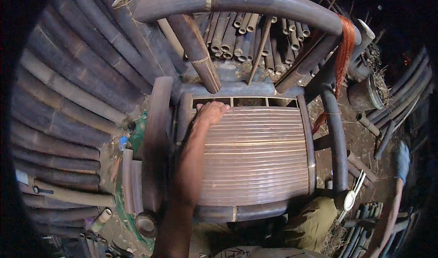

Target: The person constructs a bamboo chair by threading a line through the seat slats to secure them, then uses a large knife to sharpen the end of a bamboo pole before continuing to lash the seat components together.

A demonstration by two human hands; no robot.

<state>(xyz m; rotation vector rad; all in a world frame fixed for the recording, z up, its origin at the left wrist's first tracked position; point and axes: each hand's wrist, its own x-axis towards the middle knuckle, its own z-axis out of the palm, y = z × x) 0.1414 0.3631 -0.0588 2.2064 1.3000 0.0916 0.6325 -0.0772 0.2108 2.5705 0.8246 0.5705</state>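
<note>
A dark bamboo chair stands in front of me, its seat made of narrow bamboo slats laid side by side. My left hand lies at the far left of the seat, its fingers curled over the edge of the farthest bamboo slat. Beyond that slat, a gap with short crosspieces opens before the rear rail. Out at the far right, away from the chair, is my right hand in a blue-grey glove. Its fingers are too dim and blurred to read.
The chair's curved top rail arches over the back, with orange strands hanging at its right end. Thick bamboo poles lie along the left. Cut bamboo tubes are stacked behind. A bucket stands at right.
</note>
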